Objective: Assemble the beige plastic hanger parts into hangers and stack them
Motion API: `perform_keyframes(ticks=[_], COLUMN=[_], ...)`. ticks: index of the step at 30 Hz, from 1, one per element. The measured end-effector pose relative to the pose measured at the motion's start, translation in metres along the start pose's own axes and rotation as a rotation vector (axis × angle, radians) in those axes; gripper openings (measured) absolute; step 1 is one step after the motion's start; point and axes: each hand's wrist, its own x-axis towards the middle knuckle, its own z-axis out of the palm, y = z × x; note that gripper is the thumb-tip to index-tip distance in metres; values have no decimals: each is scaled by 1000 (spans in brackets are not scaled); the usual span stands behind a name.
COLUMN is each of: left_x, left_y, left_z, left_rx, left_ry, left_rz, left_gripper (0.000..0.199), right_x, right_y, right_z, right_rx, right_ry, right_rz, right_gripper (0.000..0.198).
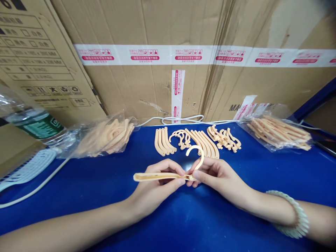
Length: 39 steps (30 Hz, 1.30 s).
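Observation:
My left hand pinches a beige plastic hanger arm that points out to the left. My right hand grips a beige hanger hook, its curve rising above the fingers. The arm's inner end and the base of the hook meet between my fingertips; whether they are locked together I cannot tell. Just behind my hands lie a row of hanger arms and a second row. A small group of hooks sits between these rows, and a pile of small beige hanger parts lies right of them.
Clear bags of beige parts lie at the left and right. A water bottle, a pale hairbrush and a white cable are at left. Taped cardboard boxes stand behind the blue table.

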Motion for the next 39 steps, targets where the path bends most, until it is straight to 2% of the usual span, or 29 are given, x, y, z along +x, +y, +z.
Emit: perform_keyframes(ticks=[10,14,23,30,33,37,39], left_x=[-2,-2,1,0,0,2,3], left_y=[-2,-1,-4,-5,-4,-3,-2], left_z=[5,4,5,7,8,7,6], left_rx=[-71,-33,-112,-105,-160,-274,-300], left_ry=[15,-5,-11,4,10,48,69], left_rz=[-82,-102,-86,-72,-106,-181,-193], left_gripper=[8,9,12,18,22,33,38], right_x=[-1,-2,-4,-6,-6,-4,-3], right_y=[1,3,3,7,7,5,5], right_z=[1,2,4,6,8,8,7], right_rx=[-84,-99,-133,-98,-69,-118,-143], right_ry=[11,20,37,43,30,92,100], right_rz=[-26,-36,-71,-67,-86,-159,-148], right_gripper=[22,23,21,22,20,19,22])
